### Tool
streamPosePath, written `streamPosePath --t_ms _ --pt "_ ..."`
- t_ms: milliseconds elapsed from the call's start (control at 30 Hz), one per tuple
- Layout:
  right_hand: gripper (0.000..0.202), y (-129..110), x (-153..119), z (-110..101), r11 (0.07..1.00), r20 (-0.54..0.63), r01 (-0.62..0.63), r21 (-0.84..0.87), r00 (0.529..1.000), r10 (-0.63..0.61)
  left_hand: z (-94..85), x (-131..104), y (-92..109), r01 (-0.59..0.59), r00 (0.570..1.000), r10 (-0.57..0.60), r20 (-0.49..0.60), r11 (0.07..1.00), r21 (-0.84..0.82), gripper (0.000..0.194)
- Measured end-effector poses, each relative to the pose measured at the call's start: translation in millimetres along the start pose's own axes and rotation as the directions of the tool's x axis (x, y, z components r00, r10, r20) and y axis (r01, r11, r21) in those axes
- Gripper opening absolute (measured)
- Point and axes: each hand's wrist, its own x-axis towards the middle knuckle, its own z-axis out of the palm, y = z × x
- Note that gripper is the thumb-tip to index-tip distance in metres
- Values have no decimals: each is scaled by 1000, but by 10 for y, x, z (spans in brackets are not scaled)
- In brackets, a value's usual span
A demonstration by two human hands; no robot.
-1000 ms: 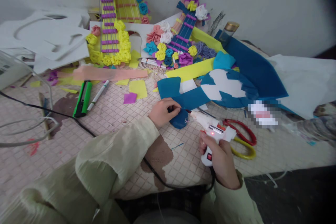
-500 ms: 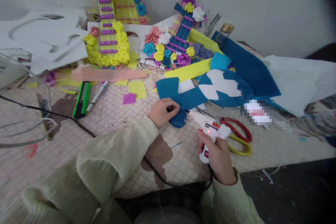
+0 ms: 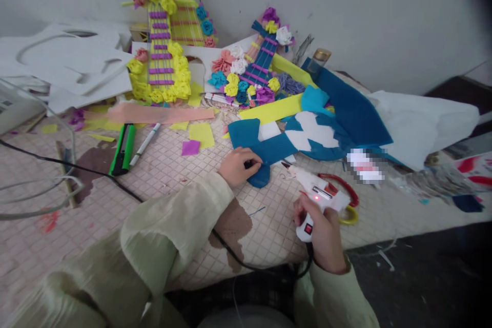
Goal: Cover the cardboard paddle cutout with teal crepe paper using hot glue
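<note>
At the middle of the table lies a piece covered in blue paper [image 3: 277,147], with a bare white patch on its round part. My left hand [image 3: 239,165] is closed at its near edge, thumb and fingertips pinching the blue paper. A white hot glue gun [image 3: 318,184], its red light lit, is gripped in my right hand [image 3: 326,233]. Its dark nozzle points left, a short gap away from the blue paper, and a thin thread of glue trails near the tip. Scissors [image 3: 349,215] with red and yellow handles lie partly hidden behind the gun.
Further left are a green utility knife [image 3: 123,149] and a white marker [image 3: 145,144]. Flower-trimmed paper instruments, yellow [image 3: 160,56] and blue [image 3: 261,59], lean at the wall. The gun's black cord [image 3: 246,266] runs along the front edge. White cut-out sheets [image 3: 57,56] stand back left.
The glue gun has moved right in my right hand, its nozzle drawing away from the blue paper. My left hand keeps its pinch. The camera view has shifted slightly.
</note>
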Motion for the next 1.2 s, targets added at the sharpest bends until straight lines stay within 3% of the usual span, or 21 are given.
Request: streamPosePath --t_ms 267,533,633,800,1000,1100,1167,1200 --pt "29 35 -7 -15 990 -18 27 140 1000 -25 -2 -32 -11 -149 989 151 -9 985 90 17" --pt "29 62 9 -10 984 -39 44 174 999 -37 -78 -82 56 -364 931 345 116 867 342 27" --pt "28 58 9 -4 982 -49 44 184 998 -35 -87 -86 60 -394 918 376 122 845 362 26" --pt "27 68 16 2 979 -33 58 197 998 -53 -74 -83 -1 -313 948 318 5 931 186 24" --pt "24 128 33 -39 972 -22 52 228 999 -49 -101 -57 -12 -85 988 85 -131 996 4 22" --pt "21 79 -3 -77 950 10 79 302 996 -87 -202 -52 201 -14 986 15 -166 1000 5 21" --pt "19 19 -61 -74 929 24 140 344 987 -157 -296 -108 455 20 997 -19 -73 1000 21 19" --pt "19 -10 -100 -57 919 31 170 355 981 -193 -340 -160 602 26 999 -26 28 999 21 18"
